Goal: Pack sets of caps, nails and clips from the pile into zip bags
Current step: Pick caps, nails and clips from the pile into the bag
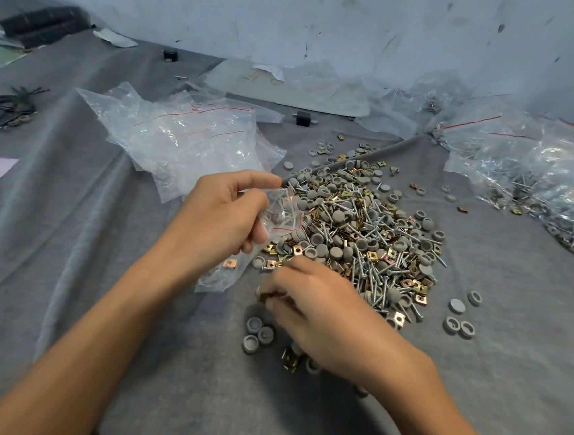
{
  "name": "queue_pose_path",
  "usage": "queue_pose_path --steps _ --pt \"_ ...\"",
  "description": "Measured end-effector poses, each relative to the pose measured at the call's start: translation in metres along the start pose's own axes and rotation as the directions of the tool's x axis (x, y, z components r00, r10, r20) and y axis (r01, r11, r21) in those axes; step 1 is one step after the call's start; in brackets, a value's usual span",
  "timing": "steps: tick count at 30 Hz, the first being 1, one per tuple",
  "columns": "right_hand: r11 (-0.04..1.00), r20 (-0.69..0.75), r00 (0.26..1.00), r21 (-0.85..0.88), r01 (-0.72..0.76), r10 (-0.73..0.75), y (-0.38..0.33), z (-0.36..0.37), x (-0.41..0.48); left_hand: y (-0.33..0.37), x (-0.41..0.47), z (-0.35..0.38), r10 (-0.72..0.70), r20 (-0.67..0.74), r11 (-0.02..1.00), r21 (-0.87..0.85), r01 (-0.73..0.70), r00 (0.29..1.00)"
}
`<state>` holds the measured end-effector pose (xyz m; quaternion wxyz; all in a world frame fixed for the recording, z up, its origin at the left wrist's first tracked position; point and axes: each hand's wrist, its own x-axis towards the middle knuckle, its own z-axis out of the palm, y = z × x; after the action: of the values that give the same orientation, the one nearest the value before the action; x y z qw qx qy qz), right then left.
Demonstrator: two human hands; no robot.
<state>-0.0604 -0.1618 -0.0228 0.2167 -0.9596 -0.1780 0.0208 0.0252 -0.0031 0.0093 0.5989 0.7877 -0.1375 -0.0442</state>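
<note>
While the left hand pinches a small zip bag by its top just left of the pile, the right hand curls round what look like clips at the pile's near edge, so next these likely need dropping into the bag's mouth.

On my feed I see matt grey cloth, matt grey plastic caps, shiny steel nails, glossy brassy metal clips, clear crinkled glossy plastic bags and a scuffed matt wall.
</note>
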Motion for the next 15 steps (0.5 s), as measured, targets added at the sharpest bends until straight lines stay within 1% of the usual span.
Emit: queue_pose_path --steps 3,5,6,10,13,15 --pt "0.984 -0.160 0.982 0.165 -0.073 0.100 0.014 -0.017 -0.003 0.000 0.000 -0.001 -0.004 0.018 1.000 0.011 0.004 1.000" --pt "0.941 -0.241 0.951 0.320 -0.111 0.195 0.025 -0.029 -0.006 -0.001 -0.001 0.000 -0.012 0.041 1.000 0.028 0.011 0.999" --pt "0.913 -0.275 0.935 0.394 -0.105 0.226 0.030 -0.033 -0.007 -0.001 -0.001 0.002 -0.017 0.055 0.999 0.041 0.014 0.998" --pt "0.821 -0.402 0.881 0.570 0.028 0.249 0.032 -0.037 -0.009 -0.005 -0.002 0.011 -0.009 0.132 0.996 0.086 -0.002 0.991" --pt "0.774 -0.428 0.874 0.624 0.102 0.230 0.025 -0.033 -0.006 -0.009 -0.003 0.015 -0.007 0.173 0.995 0.101 -0.011 0.985" --pt "0.770 -0.420 0.881 0.629 0.107 0.220 0.023 -0.029 -0.003 -0.012 -0.002 0.015 0.002 0.179 0.995 0.098 -0.020 0.984"
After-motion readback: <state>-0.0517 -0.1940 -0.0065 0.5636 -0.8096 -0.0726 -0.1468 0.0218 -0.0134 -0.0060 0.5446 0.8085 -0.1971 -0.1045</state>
